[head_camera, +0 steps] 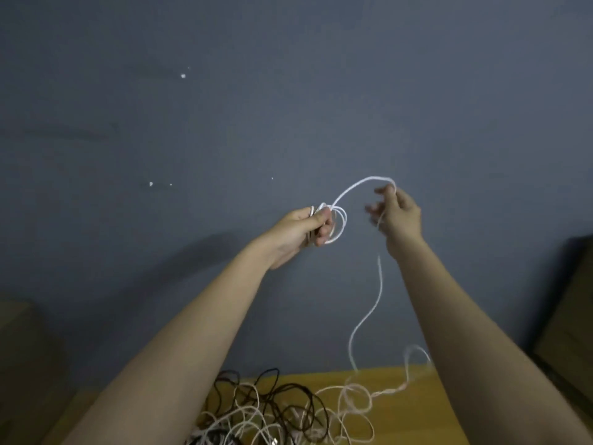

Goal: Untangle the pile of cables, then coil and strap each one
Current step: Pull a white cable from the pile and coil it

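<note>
White cable [356, 191] between both raised hands

Both hands are raised before the wall [224, 107], left hand [301, 231] left of right hand [399, 216], a cable [356, 184] arching between them. Its tail drops to the surface [414, 412] below, where the pile [272, 412] lies.

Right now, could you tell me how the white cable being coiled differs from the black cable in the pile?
The white cable is raised in the air, while the black cable lies on the yellow table. The white cable is partly wound into loops gripped by the left hand and guided by the right hand; the black cable is untouched and tangled. Both are thin.
</note>
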